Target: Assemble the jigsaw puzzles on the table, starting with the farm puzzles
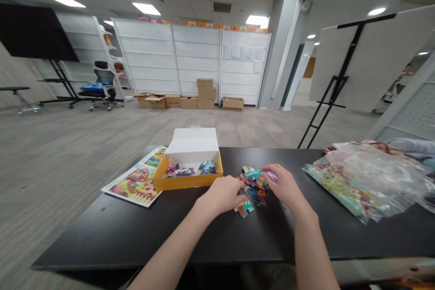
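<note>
A loose pile of colourful jigsaw puzzle pieces (255, 185) lies on the black table between my two hands. My left hand (221, 194) is at the pile's left edge, fingers bent and thumb apart from them, with nothing seen in its grip. Just below its thumb lie a few orange and teal pieces (245, 208). On the pile's right side, my right hand (281, 184) has a purple puzzle piece (271, 175) between thumb and forefinger. Its other fingers are partly hidden. To the left stands an open yellow box (188, 184) with more puzzle pieces (208, 167) inside, its white lid raised.
Printed picture sheets (137, 181) lie left of the box, at the table's edge. Clear plastic bags (380, 176) with a colourful picture sheet cover the table's right side, beside folded cloth (413, 147). Beyond the table are cardboard boxes (205, 94) and an office chair (102, 84).
</note>
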Tool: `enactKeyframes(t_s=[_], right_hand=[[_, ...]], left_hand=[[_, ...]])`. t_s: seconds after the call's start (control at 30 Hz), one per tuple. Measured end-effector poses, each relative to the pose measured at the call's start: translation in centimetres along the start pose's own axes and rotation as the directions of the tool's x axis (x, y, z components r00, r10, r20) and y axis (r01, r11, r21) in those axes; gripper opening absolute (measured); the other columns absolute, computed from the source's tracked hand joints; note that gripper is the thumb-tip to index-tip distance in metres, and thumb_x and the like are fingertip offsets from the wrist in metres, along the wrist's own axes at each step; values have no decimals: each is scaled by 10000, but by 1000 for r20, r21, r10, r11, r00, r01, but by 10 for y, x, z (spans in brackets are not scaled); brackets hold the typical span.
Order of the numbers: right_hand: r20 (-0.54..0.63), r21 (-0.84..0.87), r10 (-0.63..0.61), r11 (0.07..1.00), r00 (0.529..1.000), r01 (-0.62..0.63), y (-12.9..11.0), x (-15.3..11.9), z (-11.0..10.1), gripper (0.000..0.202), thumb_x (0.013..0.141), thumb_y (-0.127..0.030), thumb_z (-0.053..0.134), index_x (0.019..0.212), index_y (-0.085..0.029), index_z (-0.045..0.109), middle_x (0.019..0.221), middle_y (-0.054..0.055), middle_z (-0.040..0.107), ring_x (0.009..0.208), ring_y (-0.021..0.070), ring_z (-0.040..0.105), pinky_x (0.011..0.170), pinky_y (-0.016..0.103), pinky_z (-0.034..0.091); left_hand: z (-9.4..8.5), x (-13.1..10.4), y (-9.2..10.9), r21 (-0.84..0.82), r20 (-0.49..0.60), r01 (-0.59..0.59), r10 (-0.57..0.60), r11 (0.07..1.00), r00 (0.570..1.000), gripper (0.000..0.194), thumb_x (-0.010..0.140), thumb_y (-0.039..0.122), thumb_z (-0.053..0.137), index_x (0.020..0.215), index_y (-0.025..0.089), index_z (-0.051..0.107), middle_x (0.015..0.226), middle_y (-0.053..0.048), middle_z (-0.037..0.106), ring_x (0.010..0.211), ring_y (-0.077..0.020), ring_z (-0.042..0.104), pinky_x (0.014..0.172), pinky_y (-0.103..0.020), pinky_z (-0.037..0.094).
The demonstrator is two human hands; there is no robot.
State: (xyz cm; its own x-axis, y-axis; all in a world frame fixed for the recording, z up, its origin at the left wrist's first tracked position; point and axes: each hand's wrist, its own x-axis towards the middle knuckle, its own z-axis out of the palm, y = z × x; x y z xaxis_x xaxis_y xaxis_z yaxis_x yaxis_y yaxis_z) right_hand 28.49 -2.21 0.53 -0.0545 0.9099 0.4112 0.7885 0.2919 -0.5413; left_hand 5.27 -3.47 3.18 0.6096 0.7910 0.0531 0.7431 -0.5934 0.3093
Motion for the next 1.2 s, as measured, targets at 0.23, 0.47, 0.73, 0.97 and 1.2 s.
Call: enactKeyframes(t_s=[0.23, 0.47, 0.73, 0.97, 1.2], right_hand=[[2, 10, -9, 1000, 1000, 9, 1, -3, -1, 257, 873, -371, 528, 925, -197, 710, 981, 98, 717, 940, 253, 677, 873, 372, 494], [18, -1, 7, 1000, 1000, -7, 3, -5, 7, 223, 870, -347, 546, 915, -206, 712, 977, 85, 716, 924, 243, 674, 865, 363, 488], [28, 27, -75, 997, 997, 74, -14, -3, 15, 214, 905, -332, 537, 943, -200, 702, 996, 85, 716, 949, 233, 672, 889, 349, 492], [33, 0, -59, 998, 998, 59, -11, -4, 15, 184, 894, -300, 551, 937, -201, 700, 985, 81, 717, 943, 235, 679, 881, 349, 501], [35, -1, -42, 999, 999, 42, -14, -5, 13, 162, 889, -283, 563, 930, -211, 702, 986, 70, 712, 937, 222, 678, 868, 328, 502]], left_hand=[[-44, -10, -48, -419, -127, 4, -64, 908, 990, 305, 859, 394, 601, 1030, 177, 729, 917, -62, 779, 827, -205, 723, 762, -279, 548], [-70, -43, -135, 11, -189, 448, -438, 894, 879, 374, 797, 356, 574, 1075, 153, 721, 1133, -122, 757, 1047, -273, 700, 950, -334, 509], [-60, -39, -151, 31, 12, 468, -469, 883, 883, 623, 790, 507, 605, 1274, 118, 657, 1300, -137, 692, 1142, -271, 671, 986, -301, 495], [-57, -23, -156, 137, 149, 493, -510, 859, 848, 555, 719, 342, 694, 1239, 151, 701, 1284, -124, 708, 1172, -284, 670, 995, -290, 500], [-51, -18, -163, 203, 184, 524, -558, 827, 809, 623, 623, 261, 754, 1243, 231, 703, 1288, -115, 707, 1158, -304, 673, 970, -328, 520]])
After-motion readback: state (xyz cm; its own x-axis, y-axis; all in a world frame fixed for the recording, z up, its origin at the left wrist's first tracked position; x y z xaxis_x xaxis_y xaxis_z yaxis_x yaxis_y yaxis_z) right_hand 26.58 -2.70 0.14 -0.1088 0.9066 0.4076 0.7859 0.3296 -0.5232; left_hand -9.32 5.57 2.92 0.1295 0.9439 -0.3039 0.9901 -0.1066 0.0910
